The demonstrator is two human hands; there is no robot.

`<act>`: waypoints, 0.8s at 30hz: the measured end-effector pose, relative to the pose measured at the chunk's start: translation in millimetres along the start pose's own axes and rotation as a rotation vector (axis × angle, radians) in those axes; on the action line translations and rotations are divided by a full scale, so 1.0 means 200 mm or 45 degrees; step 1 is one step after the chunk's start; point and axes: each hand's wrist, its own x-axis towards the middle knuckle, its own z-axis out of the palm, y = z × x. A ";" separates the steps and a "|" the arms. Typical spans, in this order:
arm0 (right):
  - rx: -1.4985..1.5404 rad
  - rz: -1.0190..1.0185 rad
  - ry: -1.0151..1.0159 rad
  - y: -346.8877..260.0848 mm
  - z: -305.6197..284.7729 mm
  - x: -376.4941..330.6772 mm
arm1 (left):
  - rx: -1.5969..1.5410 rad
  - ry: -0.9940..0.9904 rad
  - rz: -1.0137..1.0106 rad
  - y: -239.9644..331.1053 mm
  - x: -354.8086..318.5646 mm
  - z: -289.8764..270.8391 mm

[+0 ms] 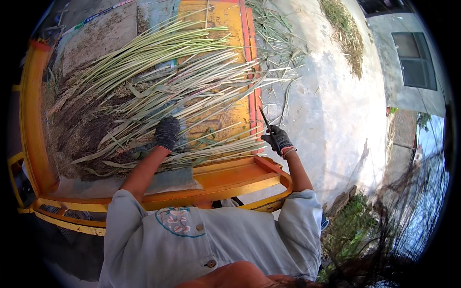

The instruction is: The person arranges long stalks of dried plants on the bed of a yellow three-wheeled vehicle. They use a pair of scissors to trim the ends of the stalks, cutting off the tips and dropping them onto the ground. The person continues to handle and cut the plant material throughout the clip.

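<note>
Long cut stalks with dark, bushy seed heads, like broomcorn or sorghum (201, 79), lie across an orange truck bed (225, 19), heads to the left and cut ends to the right. My left hand (167, 133), in a dark glove, is closed on stalks in the nearer part of the pile; its fingertips are partly hidden. My right hand (279, 140), also gloved, is just beyond the bed's right edge, near the cut ends. It grips a cutting tool with a narrow dark blade (264, 116), tip pointing up and left. Its exact kind is unclear.
An orange side rail (225, 177) runs between my body and the pile. The bed's red edge (251, 53) is on the right. Leaf and stalk scraps (281, 41) litter the concrete ground (331, 105). A wall with a window (414, 60) stands far right.
</note>
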 end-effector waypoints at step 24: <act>0.152 0.345 -0.185 -0.11 -0.03 -0.07 | -0.199 0.076 -0.010 -0.04 -0.05 0.16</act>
